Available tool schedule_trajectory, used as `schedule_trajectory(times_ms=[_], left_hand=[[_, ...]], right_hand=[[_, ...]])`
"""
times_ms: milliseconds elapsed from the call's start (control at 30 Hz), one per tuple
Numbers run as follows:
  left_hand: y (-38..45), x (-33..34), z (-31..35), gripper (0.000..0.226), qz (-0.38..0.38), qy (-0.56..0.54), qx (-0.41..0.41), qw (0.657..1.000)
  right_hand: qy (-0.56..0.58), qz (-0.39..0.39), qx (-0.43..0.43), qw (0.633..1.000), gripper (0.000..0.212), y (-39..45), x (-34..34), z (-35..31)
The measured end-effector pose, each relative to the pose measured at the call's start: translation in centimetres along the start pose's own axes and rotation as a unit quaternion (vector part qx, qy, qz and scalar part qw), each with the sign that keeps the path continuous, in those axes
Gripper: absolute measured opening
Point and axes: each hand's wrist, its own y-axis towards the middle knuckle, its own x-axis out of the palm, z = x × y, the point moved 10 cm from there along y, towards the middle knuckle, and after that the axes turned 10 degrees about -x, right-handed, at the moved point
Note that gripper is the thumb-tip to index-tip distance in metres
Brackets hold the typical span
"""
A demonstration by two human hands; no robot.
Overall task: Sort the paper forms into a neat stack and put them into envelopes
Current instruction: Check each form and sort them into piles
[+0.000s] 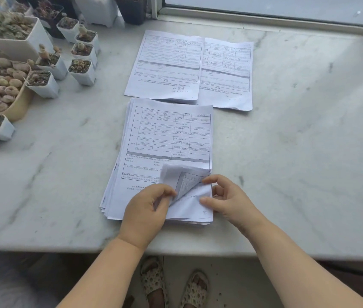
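White pots (pixel 80 71) of small succulents crowd the bench's (pixel 298 134) far left. The form stack (pixel 165 141) lies near the front edge; the left hand (pixel 148 211) pinches its lifted corner, the right hand (pixel 225 197) curls against the stack's right edge. Two sorted piles (pixel 187 67) sit beyond.

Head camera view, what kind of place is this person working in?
Probably a home windowsill or window counter: a marble ledge runs under a window frame, small potted succulents crowd its left end, and sandalled feet show on the floor below.
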Motion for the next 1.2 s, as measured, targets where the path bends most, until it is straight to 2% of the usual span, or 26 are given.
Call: schedule_trajectory(times_ms=[100, 167, 233, 267, 333, 400, 433, 500, 533, 600, 700, 767, 833, 967, 1067, 1200], left_hand=[[-0.1, 0.1, -0.3, 0.021, -0.019, 0.002, -0.002, 1.000], [0.2, -0.2, -1.0, 0.021, -0.021, -0.015, -0.028, 0.999], [0.5, -0.5, -1.1, 0.032, -0.027, -0.033, -0.054, 0.998], [0.6, -0.5, -1.1, 0.038, -0.034, -0.045, -0.060, 0.997], [0.5, -0.4, -1.1, 0.043, -0.057, -0.075, -0.078, 0.993], [0.3, -0.1, -1.1, 0.032, -0.095, -0.108, -0.095, 0.985], [0.2, 0.1, -1.0, 0.043, -0.115, -0.115, -0.098, 0.982], [-0.2, 0.5, -0.7, 0.055, -0.141, -0.097, -0.095, 0.981], [-0.3, 0.5, -0.4, 0.053, -0.140, -0.093, -0.096, 0.981], [-0.5, -0.6, 0.6, 0.047, -0.110, -0.095, -0.087, 0.986], [0.0, -3.7, 3.4, 0.034, -0.007, -0.087, -0.020, 0.996], [0.6, -4.9, 6.2, 0.032, 0.034, -0.058, 0.028, 0.997], [1.6, -4.7, 8.9, 0.033, 0.033, -0.047, 0.060, 0.997], [4.2, -1.0, 13.1, 0.028, -0.006, 0.013, 0.103, 0.995], [6.9, 3.1, 14.7, 0.034, -0.032, 0.063, 0.101, 0.992], [11.7, 9.0, 16.9, 0.046, -0.024, 0.142, 0.104, 0.984]], right_hand=[[-0.016, 0.022, -0.004, 1.000, 0.036, 0.1, -0.5, 0.1], [-0.115, 0.055, -0.028, 0.991, 0.023, 0.0, -1.3, -0.7], [-0.233, 0.096, -0.053, 0.966, 0.006, -0.2, -2.1, -2.3], [-0.247, 0.110, -0.046, 0.962, 0.018, -0.2, -2.4, -2.7], [-0.160, 0.120, 0.029, 0.979, 0.035, 0.0, -2.5, -2.5], [-0.064, 0.102, 0.131, 0.984, 0.050, 0.3, -1.7, -1.4], [-0.053, 0.091, 0.168, 0.980, 0.051, 0.5, -1.1, -0.9], [-0.081, 0.079, 0.176, 0.978, 0.030, 1.0, -0.4, -0.6], [-0.115, 0.080, 0.160, 0.977, 0.017, 1.3, -0.3, -0.6], [-0.182, 0.092, 0.107, 0.973, 0.020, 1.5, -0.6, -1.5], [-0.173, 0.140, 0.050, 0.974, 0.016, 0.4, -2.5, -4.1], [-0.104, 0.190, 0.029, 0.976, 0.019, -0.5, -5.1, -5.6], [-0.036, 0.257, 0.021, 0.966, 0.016, -1.3, -9.4, -6.3], [0.046, 0.403, 0.029, 0.914, 0.014, -3.0, -20.8, -7.0], [-0.024, 0.464, 0.072, 0.883, 0.006, -4.0, -30.0, -6.3], [-0.148, 0.431, 0.143, 0.879, 0.022, -1.5, -38.0, -4.2]])
